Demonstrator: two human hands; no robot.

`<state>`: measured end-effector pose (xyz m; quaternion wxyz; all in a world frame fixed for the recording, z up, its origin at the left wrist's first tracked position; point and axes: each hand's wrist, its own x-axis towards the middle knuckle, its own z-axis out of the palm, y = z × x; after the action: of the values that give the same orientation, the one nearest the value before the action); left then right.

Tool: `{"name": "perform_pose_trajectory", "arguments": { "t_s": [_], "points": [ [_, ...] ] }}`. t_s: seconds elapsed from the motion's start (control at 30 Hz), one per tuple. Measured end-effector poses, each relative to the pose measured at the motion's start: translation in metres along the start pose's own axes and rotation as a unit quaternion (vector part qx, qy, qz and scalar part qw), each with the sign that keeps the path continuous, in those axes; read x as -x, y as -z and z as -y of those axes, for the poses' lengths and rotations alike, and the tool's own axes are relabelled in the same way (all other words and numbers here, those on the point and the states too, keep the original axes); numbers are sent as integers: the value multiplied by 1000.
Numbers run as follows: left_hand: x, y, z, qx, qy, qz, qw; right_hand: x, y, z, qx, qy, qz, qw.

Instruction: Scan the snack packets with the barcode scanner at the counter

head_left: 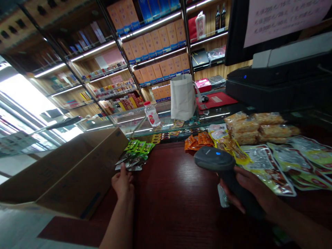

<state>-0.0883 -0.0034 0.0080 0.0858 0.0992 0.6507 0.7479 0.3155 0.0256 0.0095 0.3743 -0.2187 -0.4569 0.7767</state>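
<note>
My right hand [249, 188] is wrapped round the grip of a dark barcode scanner [216, 159], whose top shows a blue light. A small, pale shiny packet [223, 196] shows below the scanner, by my right fingers; whether they hold it is unclear. At the left, my left hand [123, 182] has its fingers curled at the near edge of some silver snack packets [133, 165]. They seem to pinch one, though the fingertips are partly hidden. Green snack packets [140, 147] lie just behind the silver ones.
An open cardboard box [77, 173] stands left of my left hand. Orange packets [199, 140], a yellow-edged bag [230, 145], bundled pale snacks [259, 128] and large flat pouches [269, 167] lie right. Behind are a bottle [152, 116], white bag [183, 97] and black machine [280, 84].
</note>
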Motion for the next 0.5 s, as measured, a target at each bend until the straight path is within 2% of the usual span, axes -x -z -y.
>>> {"name": "perform_pose_trajectory", "arguments": {
  "t_s": [0.07,0.1,0.13,0.17,0.2,0.27,0.33,0.4,0.47,0.5],
  "points": [
    [13,-5,-2,-51,-139,-21,989,-2,5,5,-13,30,11,999],
    [23,-8,-3,-84,-202,-13,976,-3,8,8,-18,44,14,999],
    [35,-13,-4,-116,-248,20,962,-4,10,12,-21,59,12,998],
    [49,-17,-4,-146,-280,80,945,-5,12,17,-22,75,6,997],
    [64,-22,-4,-175,-298,167,923,-6,14,21,-24,90,1,996],
    [97,-31,-2,-214,-317,371,846,-8,17,28,-20,112,-4,994],
    [130,-39,1,-237,-337,537,737,-9,21,32,-9,127,-6,992],
    [161,-46,4,-230,-362,631,647,-10,24,33,-1,138,-10,990],
    [190,-54,4,-206,-390,672,595,-12,26,32,1,142,-15,990],
    [205,-58,4,-199,-408,676,580,-12,26,32,2,143,-17,990]
  ]
}}
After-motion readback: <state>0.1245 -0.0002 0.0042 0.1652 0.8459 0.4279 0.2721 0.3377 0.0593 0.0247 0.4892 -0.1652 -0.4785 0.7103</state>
